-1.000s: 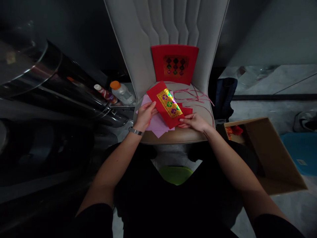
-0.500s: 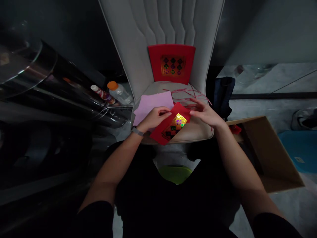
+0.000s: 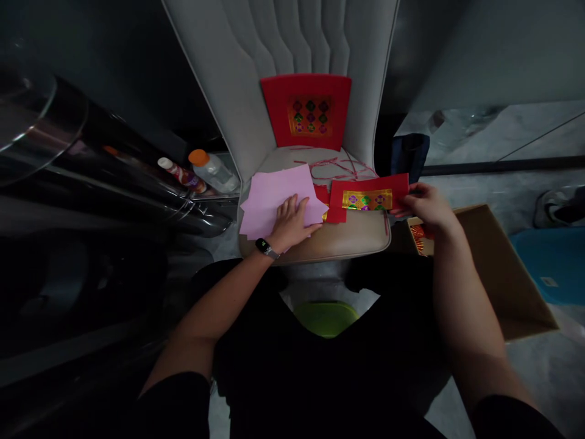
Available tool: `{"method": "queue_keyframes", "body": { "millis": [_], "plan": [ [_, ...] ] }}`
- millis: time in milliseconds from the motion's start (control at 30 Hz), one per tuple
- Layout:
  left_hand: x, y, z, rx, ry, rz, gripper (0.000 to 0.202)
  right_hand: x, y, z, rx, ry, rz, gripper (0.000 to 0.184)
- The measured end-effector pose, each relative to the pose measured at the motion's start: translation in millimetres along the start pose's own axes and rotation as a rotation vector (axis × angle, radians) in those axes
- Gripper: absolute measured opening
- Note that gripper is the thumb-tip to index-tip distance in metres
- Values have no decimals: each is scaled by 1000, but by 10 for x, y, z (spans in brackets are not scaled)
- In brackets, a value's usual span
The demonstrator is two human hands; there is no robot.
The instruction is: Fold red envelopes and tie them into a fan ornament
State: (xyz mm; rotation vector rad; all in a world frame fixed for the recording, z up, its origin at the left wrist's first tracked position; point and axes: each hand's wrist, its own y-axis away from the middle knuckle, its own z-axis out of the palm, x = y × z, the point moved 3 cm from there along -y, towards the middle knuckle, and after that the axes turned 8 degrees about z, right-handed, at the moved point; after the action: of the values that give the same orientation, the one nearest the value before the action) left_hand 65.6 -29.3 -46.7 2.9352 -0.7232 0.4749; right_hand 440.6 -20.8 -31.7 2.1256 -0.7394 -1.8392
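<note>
The left hand (image 3: 292, 227) lies flat on pink papers (image 3: 267, 194), maybe steadying them; the right hand (image 3: 429, 206) grips a red envelope (image 3: 369, 194), centre right.

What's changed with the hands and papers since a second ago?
The right hand has moved rightward, gripping a rectangular red paper envelope with a shiny gold panel by its right end, possibly the one both hands held before. The left hand has let go of its envelope and now rests on the pink paper sheets. The large red card still leans against the padded grey chair back.
</note>
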Motion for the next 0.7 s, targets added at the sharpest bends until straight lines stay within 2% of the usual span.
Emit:
{"method": "queue_keyframes", "body": {
  "millis": [200,267,367,467,567,633,700],
  "plan": [
    [-37,81,-7,100,62,102,62,40,32,-46,15,-73,-14,24],
    [-79,91,-75,143,137,108,54,30,29,-56,4,-77,-14,23],
    [-199,98,-247,242,230,30,46,19,45,39,-50,-73,-3,22],
    [-352,110,-458,386,220,-56,40,27,86,353,-155,-73,30,29],
    [-499,109,-628,519,183,-72,40,25,129,845,-276,-27,77,36],
    [-580,90,-693,567,190,-69,41,-24,151,1162,-325,31,44,42],
    [-638,59,-724,579,223,-76,41,-105,181,1398,-312,233,-32,51]
  ]
}}
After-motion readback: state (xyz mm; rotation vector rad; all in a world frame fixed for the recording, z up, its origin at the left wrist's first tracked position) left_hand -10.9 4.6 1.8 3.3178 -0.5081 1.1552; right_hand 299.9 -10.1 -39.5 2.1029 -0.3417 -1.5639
